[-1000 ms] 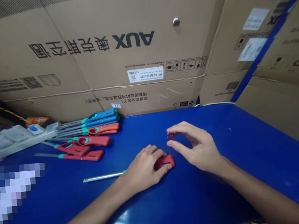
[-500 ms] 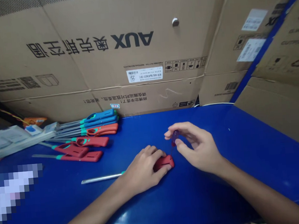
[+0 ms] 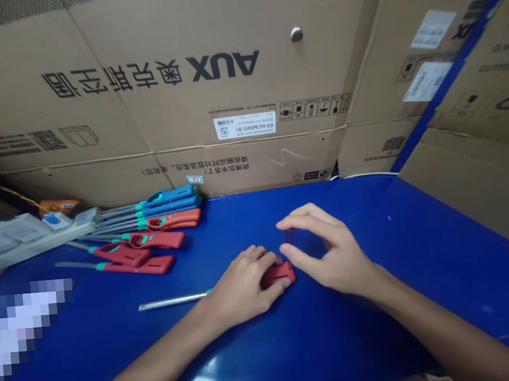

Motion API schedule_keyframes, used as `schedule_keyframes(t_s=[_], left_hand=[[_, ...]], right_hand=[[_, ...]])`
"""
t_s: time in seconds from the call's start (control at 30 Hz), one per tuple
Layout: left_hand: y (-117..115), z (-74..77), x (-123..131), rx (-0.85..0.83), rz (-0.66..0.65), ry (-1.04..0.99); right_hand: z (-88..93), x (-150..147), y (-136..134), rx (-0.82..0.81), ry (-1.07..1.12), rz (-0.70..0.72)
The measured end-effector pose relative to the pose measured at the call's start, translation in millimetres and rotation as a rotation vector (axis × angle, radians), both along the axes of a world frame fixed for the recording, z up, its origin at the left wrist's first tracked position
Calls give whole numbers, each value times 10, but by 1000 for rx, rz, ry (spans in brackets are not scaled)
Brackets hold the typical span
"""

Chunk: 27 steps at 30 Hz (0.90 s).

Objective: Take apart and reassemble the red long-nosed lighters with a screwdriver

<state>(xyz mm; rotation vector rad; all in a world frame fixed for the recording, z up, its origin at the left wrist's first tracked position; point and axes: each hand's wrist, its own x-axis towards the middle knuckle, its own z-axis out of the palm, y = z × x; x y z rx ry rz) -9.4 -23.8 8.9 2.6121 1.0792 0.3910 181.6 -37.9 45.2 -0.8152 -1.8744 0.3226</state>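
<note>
My left hand (image 3: 244, 282) is closed around a red long-necked gas lighter (image 3: 280, 274), pressing it onto the blue table. The lighter's silver tube sticks out to the left from beneath the wrist, and its middle is hidden by the palm. My right hand (image 3: 336, 251) has a small screwdriver (image 3: 290, 235) with a clear purplish handle between thumb and fingers. The screwdriver stands roughly upright over the right end of the lighter, near a small hole there. Its shaft is hard to make out against the blue surface.
More red lighters (image 3: 157, 240) and several blue lighters (image 3: 171, 205) lie at the left rear, beside a pale power strip (image 3: 34, 246) with plugs. Cardboard panels (image 3: 218, 176) wall off the back and right of the blue table (image 3: 381, 345).
My right hand has shifted slightly left and its fingers have moved around the screwdriver handle, which has tilted more upright. My left hand and the lighter stay in place.
</note>
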Motion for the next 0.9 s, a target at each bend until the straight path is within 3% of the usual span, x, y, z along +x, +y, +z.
schedule_keyframes(t_s=[0.13,0.27,0.53,0.9], left_hand=[[20,31,41,44,-11,47],[60,60,131,-60,-80,-31],[70,-70,184,-76,-17,-126],[48,-48,216,-67,-13,-129]], right_hand=[[34,6,6,6,0,18],[64,37,2,3,-19,28],[46,29,20,5,22,55],[2,5,7,37,45,38]])
